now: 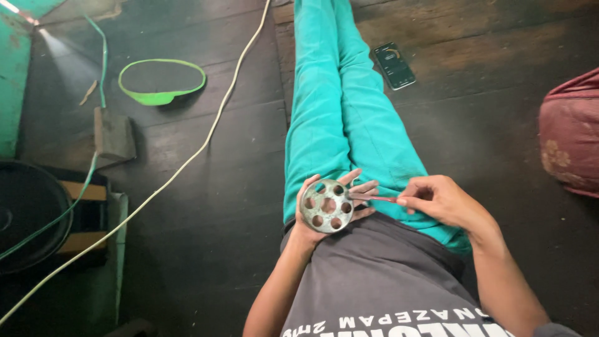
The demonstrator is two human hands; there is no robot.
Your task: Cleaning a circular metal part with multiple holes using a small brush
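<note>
We see a dark wooden floor [206, 206] all around. Far left lies a green hoop [161, 80], and a pale cable [206, 134] runs diagonally past it. A dark phone [394, 65] lies far right of the turquoise trouser legs [337, 118]. A red patterned cushion [571, 134] sits at the right edge, a black round pan [28, 212] near left.

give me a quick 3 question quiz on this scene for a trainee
1. True or false: the left hand holds a round metal disc with holes.
2. What lies on the floor beside the turquoise trousers? A) phone B) cup C) book
3. Fill in: the right hand pinches a thin ____-handled tool against the disc.

Key: 1 true; 2 A, the phone; 3 red.
</note>
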